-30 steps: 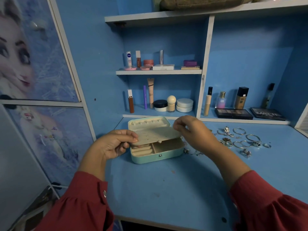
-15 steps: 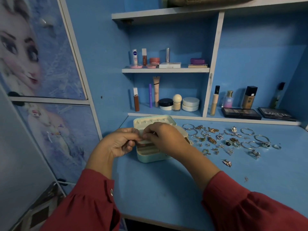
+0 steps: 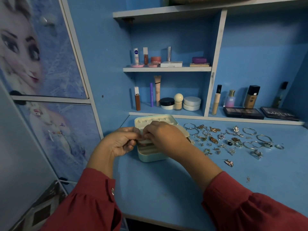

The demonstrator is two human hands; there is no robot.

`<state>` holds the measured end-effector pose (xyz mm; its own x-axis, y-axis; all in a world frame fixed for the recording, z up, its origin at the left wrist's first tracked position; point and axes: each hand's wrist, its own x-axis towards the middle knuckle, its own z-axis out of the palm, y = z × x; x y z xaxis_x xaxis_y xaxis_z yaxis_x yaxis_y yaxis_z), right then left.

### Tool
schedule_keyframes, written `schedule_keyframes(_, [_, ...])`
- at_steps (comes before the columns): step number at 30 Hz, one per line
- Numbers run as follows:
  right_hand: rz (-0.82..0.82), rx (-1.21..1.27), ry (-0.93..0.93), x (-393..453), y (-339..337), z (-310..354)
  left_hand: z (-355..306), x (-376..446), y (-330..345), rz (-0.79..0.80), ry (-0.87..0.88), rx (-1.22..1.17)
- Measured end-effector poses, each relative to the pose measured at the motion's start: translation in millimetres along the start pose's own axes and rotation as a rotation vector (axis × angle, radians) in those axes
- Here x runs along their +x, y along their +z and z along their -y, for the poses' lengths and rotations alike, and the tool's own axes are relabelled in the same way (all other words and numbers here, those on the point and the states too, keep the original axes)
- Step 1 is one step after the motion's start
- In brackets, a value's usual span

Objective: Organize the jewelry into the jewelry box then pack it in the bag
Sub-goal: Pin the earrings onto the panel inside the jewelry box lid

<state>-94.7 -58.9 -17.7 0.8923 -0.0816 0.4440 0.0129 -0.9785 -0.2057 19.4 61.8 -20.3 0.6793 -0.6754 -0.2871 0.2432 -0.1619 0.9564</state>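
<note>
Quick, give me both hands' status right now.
Left hand: fingers curled, pinching the edge of the cream insert tray of the jewelry box.
Right hand: fingers curled on the same tray.

matt plastic jewelry box (image 3: 150, 157) (shiny metal jewelry (image 3: 231, 140)).

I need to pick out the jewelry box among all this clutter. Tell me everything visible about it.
The jewelry box is small, rounded-cornered and pale mint green, plastic-looking, with a cream lining. It stands open on the blue desk, its lid raised at the back and showing a row of small notches. Ridged ring rolls fill its left front. A cream inner tray lies over the base. The left hand and right hand pinch that tray at its left edge. Loose jewelry lies to its right.
</note>
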Motion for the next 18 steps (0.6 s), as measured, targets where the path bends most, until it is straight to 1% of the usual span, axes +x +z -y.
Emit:
schedule_keyframes(9, [0.0, -0.041, -0.05, 1.3, 1.3, -1.3, -0.4, -0.7, 0.0, -0.005, 0.0, 0.007])
schedule_keyframes(18, [0.06, -0.158, -0.106, 2.9, -3.5, 1.2, -2.6, -4.9, 2.3, -0.023, -0.001, 0.002])
